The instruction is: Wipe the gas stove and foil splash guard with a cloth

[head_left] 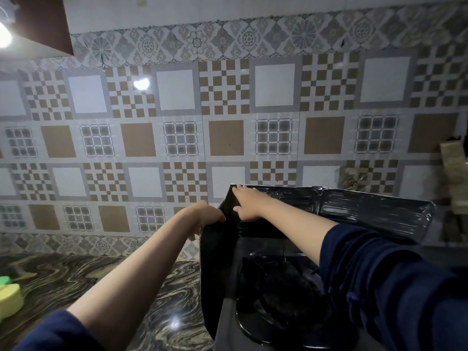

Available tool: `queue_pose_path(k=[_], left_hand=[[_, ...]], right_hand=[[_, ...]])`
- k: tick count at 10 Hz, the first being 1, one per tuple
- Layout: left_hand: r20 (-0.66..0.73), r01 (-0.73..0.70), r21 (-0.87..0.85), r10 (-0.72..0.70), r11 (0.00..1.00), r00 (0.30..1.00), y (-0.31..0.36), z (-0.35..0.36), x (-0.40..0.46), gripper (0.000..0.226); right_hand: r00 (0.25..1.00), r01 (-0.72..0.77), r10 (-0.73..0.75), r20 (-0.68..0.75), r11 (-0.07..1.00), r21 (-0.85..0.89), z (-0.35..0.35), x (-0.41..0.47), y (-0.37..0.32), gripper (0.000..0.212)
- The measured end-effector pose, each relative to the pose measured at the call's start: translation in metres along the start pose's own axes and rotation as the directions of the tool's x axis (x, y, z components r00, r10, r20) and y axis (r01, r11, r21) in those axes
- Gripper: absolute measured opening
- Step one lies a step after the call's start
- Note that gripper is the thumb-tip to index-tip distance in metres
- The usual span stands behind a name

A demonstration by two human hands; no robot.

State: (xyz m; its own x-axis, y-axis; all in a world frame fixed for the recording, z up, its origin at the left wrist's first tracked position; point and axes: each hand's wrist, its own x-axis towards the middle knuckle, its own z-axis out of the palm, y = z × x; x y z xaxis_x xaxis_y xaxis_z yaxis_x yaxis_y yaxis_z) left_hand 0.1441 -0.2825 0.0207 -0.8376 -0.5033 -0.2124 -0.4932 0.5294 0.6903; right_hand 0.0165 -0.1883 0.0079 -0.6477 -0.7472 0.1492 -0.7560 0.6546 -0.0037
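Note:
A dark foil splash guard (367,214) stands folded around the back and left side of a black gas stove (276,312) at the lower right. My left hand (205,215) grips the top edge of the guard's left panel. My right hand (247,202) lies flat with fingers spread against the inner face of the guard near its upper left corner. I see no cloth in either hand. The burner grate shows dimly under my right forearm.
A patterned tile wall (177,138) rises close behind the guard. The marbled countertop (76,279) stretches left of the stove, with a yellow and green sponge (8,297) at its left edge. A cabinet corner (43,24) hangs at the upper left.

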Motion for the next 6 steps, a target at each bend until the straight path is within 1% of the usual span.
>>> queue_pose_path(k=[1,3,4,5,6], left_hand=[[-0.06,-0.047,0.017,0.048,0.999,0.997,0.0,0.001,-0.01,0.055],[-0.113,-0.132,-0.04,0.126,0.991,0.985,0.0,0.004,-0.02,0.055],[-0.143,-0.162,-0.039,0.155,0.986,0.978,-0.002,0.006,-0.018,0.045],[-0.181,-0.201,0.015,0.201,0.979,0.963,-0.001,0.008,-0.022,0.017],[-0.227,-0.259,0.112,0.278,0.959,0.933,-0.003,0.013,-0.023,0.024]], right_hand=[[1.0,-0.008,0.008,-0.006,1.0,-0.011,-0.001,-0.008,-0.001,0.067],[1.0,-0.025,0.025,-0.018,1.0,-0.007,-0.001,-0.018,-0.004,0.07],[1.0,-0.027,0.027,-0.016,1.0,-0.015,0.001,-0.02,-0.004,0.07],[0.999,-0.03,0.03,-0.021,0.999,-0.019,0.003,-0.027,-0.004,0.07],[0.999,-0.029,0.028,-0.035,0.999,-0.033,0.005,-0.029,-0.003,0.068]])
